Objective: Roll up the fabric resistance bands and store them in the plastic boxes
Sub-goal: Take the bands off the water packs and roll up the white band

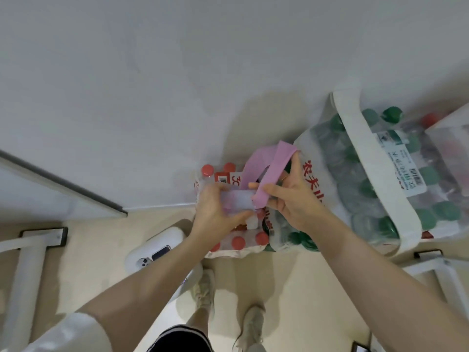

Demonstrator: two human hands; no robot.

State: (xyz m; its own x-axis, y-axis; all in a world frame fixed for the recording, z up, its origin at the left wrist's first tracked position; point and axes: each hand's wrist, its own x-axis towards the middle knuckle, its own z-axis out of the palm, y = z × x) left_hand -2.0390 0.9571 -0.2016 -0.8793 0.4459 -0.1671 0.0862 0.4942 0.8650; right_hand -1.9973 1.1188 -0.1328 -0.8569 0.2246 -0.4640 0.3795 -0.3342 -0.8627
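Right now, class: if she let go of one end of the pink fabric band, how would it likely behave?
The pink band is probably floppy: it bends in a loose loop above the right hand. It looks light, since fingertips alone hold it. The rolled part at the clear plastic box, gripped by the left hand, may unroll.

indoor room (likely home) | shrink-wrapped bottle packs (380, 179) | bathroom scale (157, 247) on floor

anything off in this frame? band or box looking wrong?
Nothing damaged or spilled. One oddity: the pink band isn't rolled; a loose loop stands above the clear plastic box held by the left hand, while the right hand pinches the band.
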